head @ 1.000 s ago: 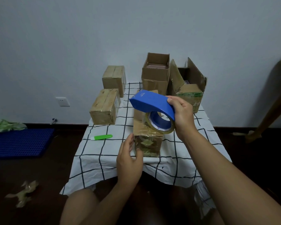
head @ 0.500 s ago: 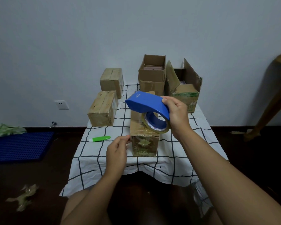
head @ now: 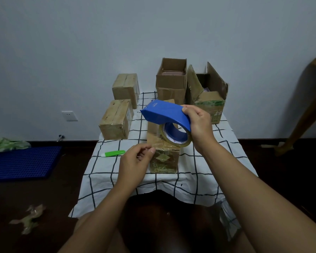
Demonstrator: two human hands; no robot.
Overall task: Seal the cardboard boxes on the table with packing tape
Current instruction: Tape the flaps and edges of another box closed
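My right hand [head: 199,123] is raised over the middle of the desk [head: 199,181], forearm coming in from lower right, fingers [head: 187,110] curled over the rear edge of the blue tape dispenser [head: 165,114], gripping it; nose of the dispenser points left and away. The packing tape roll [head: 175,136] hangs under the blue shell, just above the top of the near box [head: 162,154]; can't tell if it touches. My left hand [head: 135,162] sits at the left front corner of that box, forearm from lower left, thumb and forefinger pinched together, likely on the clear tape end, though the strip is too faint to confirm. The near box stands at the desk's front middle, top glossy with tape, tape scraps on its front face. Two closed boxes [head: 117,119] sit on the left, one behind the other. An open box [head: 171,79] and a green-printed open box [head: 208,99] stand at the back right; its front shows a large character like "H", rest unreadable. Small embossed writing on the dispenser's nose, too small to read. A green utility knife [head: 115,153] lies left of my left hand. Checked cloth covers the desk.
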